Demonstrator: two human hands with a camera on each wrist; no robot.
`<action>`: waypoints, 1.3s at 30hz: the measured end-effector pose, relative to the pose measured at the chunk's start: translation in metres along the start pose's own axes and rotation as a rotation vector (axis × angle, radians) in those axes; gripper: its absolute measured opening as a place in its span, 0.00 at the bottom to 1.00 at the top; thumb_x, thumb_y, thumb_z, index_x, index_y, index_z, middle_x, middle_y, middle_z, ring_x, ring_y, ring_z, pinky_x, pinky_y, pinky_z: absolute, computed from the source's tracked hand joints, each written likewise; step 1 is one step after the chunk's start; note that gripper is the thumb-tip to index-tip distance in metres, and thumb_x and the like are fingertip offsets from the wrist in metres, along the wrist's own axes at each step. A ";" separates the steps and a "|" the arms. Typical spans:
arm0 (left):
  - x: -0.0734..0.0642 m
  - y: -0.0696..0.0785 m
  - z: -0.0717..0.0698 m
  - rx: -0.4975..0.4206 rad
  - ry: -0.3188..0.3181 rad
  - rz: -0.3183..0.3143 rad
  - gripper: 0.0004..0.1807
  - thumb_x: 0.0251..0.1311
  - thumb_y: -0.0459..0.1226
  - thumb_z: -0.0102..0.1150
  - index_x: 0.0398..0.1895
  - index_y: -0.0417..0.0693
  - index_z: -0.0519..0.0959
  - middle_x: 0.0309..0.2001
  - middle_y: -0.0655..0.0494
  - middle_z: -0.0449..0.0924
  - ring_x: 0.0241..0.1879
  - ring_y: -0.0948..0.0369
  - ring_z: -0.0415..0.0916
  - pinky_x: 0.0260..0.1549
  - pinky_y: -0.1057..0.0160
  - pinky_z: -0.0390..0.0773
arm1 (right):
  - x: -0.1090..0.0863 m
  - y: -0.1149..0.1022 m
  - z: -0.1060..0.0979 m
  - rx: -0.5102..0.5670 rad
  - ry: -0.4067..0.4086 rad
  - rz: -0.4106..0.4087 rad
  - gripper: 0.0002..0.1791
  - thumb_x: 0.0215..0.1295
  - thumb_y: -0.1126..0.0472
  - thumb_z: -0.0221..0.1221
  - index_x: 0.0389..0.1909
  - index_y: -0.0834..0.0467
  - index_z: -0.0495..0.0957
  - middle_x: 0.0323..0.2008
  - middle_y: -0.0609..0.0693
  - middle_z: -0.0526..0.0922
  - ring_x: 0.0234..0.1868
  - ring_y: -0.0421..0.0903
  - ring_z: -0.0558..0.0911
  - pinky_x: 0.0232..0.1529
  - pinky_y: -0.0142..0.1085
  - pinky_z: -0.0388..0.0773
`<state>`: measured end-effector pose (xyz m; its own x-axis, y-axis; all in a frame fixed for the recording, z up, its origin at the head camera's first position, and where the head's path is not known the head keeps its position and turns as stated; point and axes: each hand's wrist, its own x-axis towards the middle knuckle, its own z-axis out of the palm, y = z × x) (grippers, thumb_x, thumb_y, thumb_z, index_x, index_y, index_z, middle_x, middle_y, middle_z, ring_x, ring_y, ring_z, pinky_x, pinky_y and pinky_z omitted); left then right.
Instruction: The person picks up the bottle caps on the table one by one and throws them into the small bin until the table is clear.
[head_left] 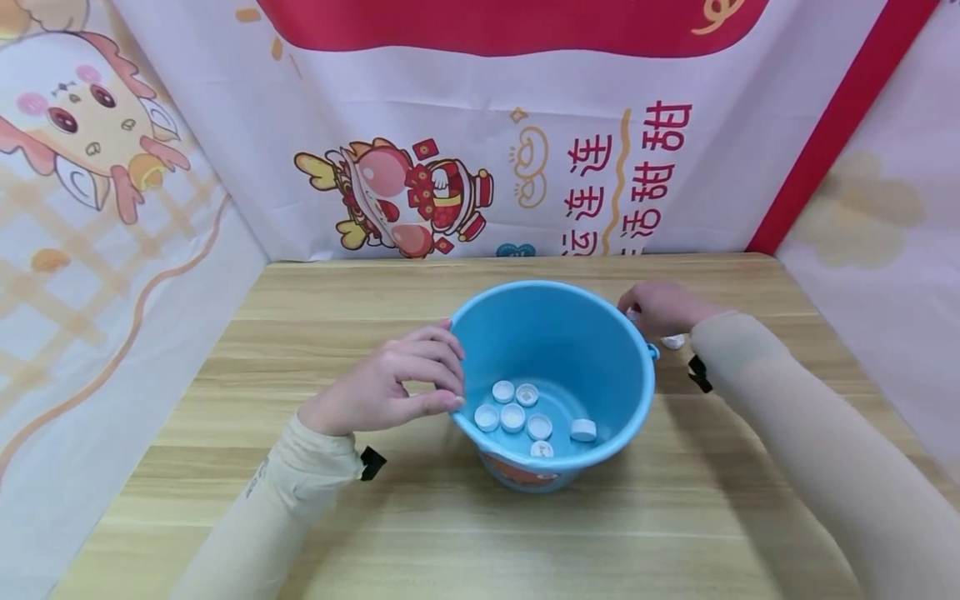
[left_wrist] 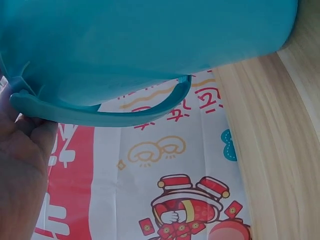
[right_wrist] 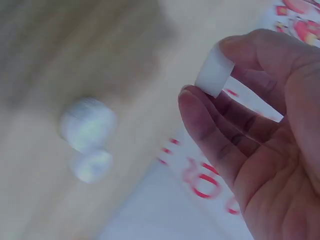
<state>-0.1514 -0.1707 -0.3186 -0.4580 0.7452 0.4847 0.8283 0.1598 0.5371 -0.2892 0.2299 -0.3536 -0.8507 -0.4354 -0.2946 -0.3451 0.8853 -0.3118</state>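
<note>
A light-blue bucket (head_left: 551, 333) stands on the table with several white bottle caps (head_left: 513, 417) on its floor. My left hand (head_left: 397, 375) is at the bucket's left rim, fingers and thumb bent and holding the edge. In the left wrist view, that hand (left_wrist: 25, 165) shows near the rim and the bucket's handle (left_wrist: 105, 117). Beyond the bucket's right rim is my right hand (head_left: 663, 308). As the right wrist view shows, this hand (right_wrist: 265, 130) pinches a white bottle cap (right_wrist: 215, 72) between thumb and fingertips.
Loose white caps (right_wrist: 89, 125) lie on the wooden table (head_left: 360, 525), right of the bucket; one cap (head_left: 672, 341) shows under the right wrist in the head view. A printed cloth (head_left: 465, 100) hangs behind the table, with more cloth at both sides.
</note>
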 end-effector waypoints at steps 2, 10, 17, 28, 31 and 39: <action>0.001 0.002 0.000 0.014 0.006 0.006 0.08 0.54 0.32 0.73 0.37 0.50 0.87 0.39 0.60 0.84 0.53 0.53 0.72 0.67 0.47 0.62 | -0.009 -0.007 -0.012 -0.010 0.039 -0.030 0.11 0.69 0.60 0.61 0.48 0.56 0.84 0.42 0.53 0.82 0.42 0.52 0.78 0.43 0.49 0.81; 0.008 0.012 0.006 0.138 0.047 0.090 0.08 0.61 0.43 0.69 0.33 0.49 0.87 0.40 0.59 0.82 0.50 0.57 0.74 0.65 0.43 0.65 | -0.054 -0.054 -0.066 -0.135 0.244 -0.207 0.14 0.62 0.64 0.66 0.49 0.57 0.84 0.39 0.53 0.83 0.31 0.47 0.78 0.33 0.39 0.83; 0.012 0.022 0.015 0.239 0.081 0.165 0.19 0.67 0.52 0.59 0.34 0.48 0.87 0.41 0.55 0.82 0.51 0.55 0.74 0.59 0.48 0.74 | -0.089 -0.095 -0.085 -0.191 0.390 -0.346 0.19 0.55 0.63 0.73 0.49 0.55 0.85 0.41 0.51 0.82 0.33 0.45 0.79 0.33 0.38 0.84; 0.004 0.054 0.027 0.496 0.148 0.094 0.18 0.68 0.50 0.59 0.32 0.47 0.87 0.37 0.53 0.81 0.41 0.57 0.78 0.56 0.44 0.74 | -0.119 -0.141 -0.072 -0.266 0.402 -0.516 0.20 0.51 0.62 0.75 0.47 0.54 0.85 0.42 0.50 0.83 0.39 0.47 0.84 0.33 0.41 0.85; 0.003 0.057 0.028 0.480 0.147 0.046 0.16 0.67 0.48 0.61 0.32 0.47 0.86 0.37 0.54 0.80 0.40 0.58 0.77 0.58 0.42 0.71 | -0.120 -0.146 -0.068 -0.276 0.373 -0.519 0.20 0.52 0.61 0.75 0.47 0.54 0.85 0.42 0.50 0.82 0.39 0.46 0.83 0.33 0.39 0.85; 0.003 0.059 0.028 0.456 0.113 -0.005 0.17 0.68 0.51 0.59 0.34 0.48 0.87 0.35 0.56 0.81 0.38 0.61 0.76 0.59 0.44 0.71 | -0.119 -0.152 -0.070 -0.289 0.357 -0.529 0.19 0.53 0.60 0.74 0.48 0.53 0.85 0.42 0.50 0.82 0.39 0.46 0.82 0.33 0.38 0.85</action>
<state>-0.0949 -0.1412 -0.3048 -0.4737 0.6727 0.5684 0.8717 0.4501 0.1938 -0.1630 0.1586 -0.2081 -0.6007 -0.7832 0.1603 -0.7982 0.5990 -0.0645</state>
